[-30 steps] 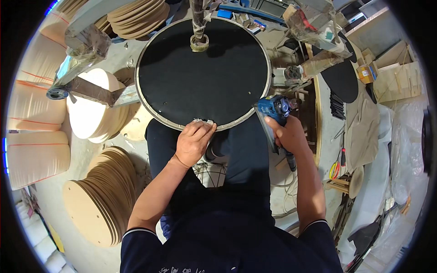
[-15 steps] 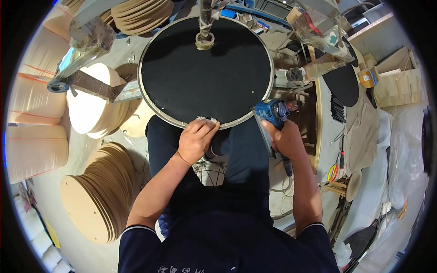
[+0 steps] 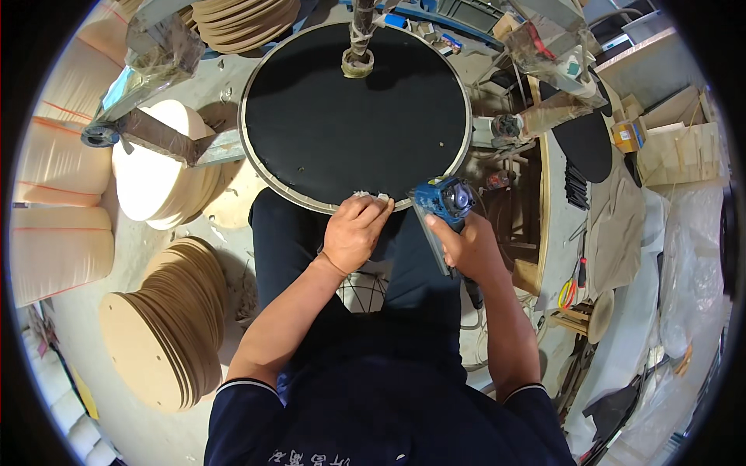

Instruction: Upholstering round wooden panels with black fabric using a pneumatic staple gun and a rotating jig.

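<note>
A large round panel (image 3: 350, 116) lies in front of me, its face black and its narrow rim pale. My left hand (image 3: 359, 227) is closed over the near rim, fingers bent onto the black face; white wraps show on the fingertips. What the fingers pinch beneath them is hidden. In my right hand (image 3: 472, 247) is a blue staple gun (image 3: 441, 199), gripped by its handle. The gun's nose sits at the near right rim, just right of my left fingers. Whether it touches the rim, I cannot tell.
Metal arms (image 3: 159, 138) flank the panel, and a wrapped post (image 3: 362, 35) stands over its far part. Stacked tan discs (image 3: 159, 349) are on the floor at left. The right-hand bench holds scissors (image 3: 568, 293), black strips (image 3: 576, 186) and a cardboard box (image 3: 628, 135).
The panel has turned counterclockwise, its near edge shifting right. My left hand has moved right with the rim, while the staple gun has come left, closer to my left fingers.
</note>
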{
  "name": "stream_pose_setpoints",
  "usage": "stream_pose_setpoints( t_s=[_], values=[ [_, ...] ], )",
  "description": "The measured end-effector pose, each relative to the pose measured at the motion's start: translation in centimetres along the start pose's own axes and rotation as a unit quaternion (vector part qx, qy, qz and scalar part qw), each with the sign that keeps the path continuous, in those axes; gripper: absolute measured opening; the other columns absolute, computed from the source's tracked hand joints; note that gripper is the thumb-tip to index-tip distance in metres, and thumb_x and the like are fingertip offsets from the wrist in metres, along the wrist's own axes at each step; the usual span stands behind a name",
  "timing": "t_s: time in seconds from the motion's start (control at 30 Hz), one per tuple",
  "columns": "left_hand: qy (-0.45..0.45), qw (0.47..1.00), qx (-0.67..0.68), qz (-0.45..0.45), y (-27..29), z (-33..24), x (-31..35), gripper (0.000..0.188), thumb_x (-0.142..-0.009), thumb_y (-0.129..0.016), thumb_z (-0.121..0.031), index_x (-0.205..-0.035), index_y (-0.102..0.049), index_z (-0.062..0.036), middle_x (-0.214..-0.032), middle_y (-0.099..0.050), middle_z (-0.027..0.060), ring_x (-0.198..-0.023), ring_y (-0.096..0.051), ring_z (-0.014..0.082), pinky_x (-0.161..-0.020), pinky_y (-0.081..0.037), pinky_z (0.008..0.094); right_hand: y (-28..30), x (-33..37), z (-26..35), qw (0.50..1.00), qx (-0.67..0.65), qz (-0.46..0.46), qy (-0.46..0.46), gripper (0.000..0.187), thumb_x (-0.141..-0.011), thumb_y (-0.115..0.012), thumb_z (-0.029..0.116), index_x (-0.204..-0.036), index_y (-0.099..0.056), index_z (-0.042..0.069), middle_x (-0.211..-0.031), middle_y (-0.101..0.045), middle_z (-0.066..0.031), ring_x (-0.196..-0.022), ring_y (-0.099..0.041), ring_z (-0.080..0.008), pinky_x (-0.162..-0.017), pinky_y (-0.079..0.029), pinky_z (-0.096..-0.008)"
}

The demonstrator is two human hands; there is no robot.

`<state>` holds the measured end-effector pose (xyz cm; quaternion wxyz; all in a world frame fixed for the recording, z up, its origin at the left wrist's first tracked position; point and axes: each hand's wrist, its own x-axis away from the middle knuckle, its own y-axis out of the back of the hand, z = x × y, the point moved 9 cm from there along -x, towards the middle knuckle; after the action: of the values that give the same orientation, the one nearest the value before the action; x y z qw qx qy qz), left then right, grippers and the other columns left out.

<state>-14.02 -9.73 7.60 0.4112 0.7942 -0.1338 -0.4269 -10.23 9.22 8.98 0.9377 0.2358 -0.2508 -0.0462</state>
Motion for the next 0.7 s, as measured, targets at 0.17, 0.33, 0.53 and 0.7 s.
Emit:
stream_pose_setpoints(
  t_s=[0.17,0.33,0.53,0.7],
  values=[
    [0.008,1.000,0.006,-0.002,-0.2,-0.5,-0.4,0.045,-0.083,-0.067,-0.009,-0.128,-0.073,-0.0041,-0.116,-0.068,0.0024,-0.112,-0.064,0.0218,-0.103,-0.055,0.0389,-0.4,-0.1,0.1,0.999,-0.003,-0.021,0.049,0.039,-0.098,-0.076,0.037,-0.098,-0.068,-0.001,-0.065,-0.063,-0.0081,-0.055,-0.061,-0.0158,-0.054,-0.048,-0.0329],
    [-0.001,0.998,0.060,0.026,-0.5,-0.5,0.0,0.047,-0.082,-0.067,-0.007,-0.128,-0.072,-0.0031,-0.120,-0.069,0.0048,-0.111,-0.065,0.0236,-0.101,-0.056,0.0355,-0.5,0.1,0.4,1.000,0.012,-0.016,0.024,0.043,-0.098,-0.075,0.038,-0.106,-0.071,-0.004,-0.068,-0.066,-0.0132,-0.057,-0.064,-0.0205,-0.059,-0.050,-0.0362],
    [0.032,0.987,0.155,0.003,-1.2,-0.3,0.2,0.040,-0.080,-0.065,0.007,-0.119,-0.058,0.0006,-0.117,-0.064,0.0160,-0.108,-0.066,0.0351,-0.093,-0.057,0.0416,-1.6,0.7,0.4,1.000,-0.007,0.001,-0.021,0.043,-0.099,-0.074,0.038,-0.104,-0.071,-0.004,-0.066,-0.066,-0.0122,-0.056,-0.063,-0.0197,-0.057,-0.049,-0.0365],
    [0.052,0.974,0.216,-0.033,-1.2,-0.5,-0.8,0.040,-0.078,-0.059,0.015,-0.115,-0.053,-0.0003,-0.117,-0.060,0.0203,-0.104,-0.065,0.0403,-0.091,-0.056,0.0431,-0.8,0.4,0.8,0.999,-0.013,-0.014,0.030,0.044,-0.097,-0.077,0.038,-0.082,-0.062,0.000,-0.062,-0.059,-0.0035,-0.050,-0.057,-0.0113,-0.049,-0.047,-0.0291]
  ],
)
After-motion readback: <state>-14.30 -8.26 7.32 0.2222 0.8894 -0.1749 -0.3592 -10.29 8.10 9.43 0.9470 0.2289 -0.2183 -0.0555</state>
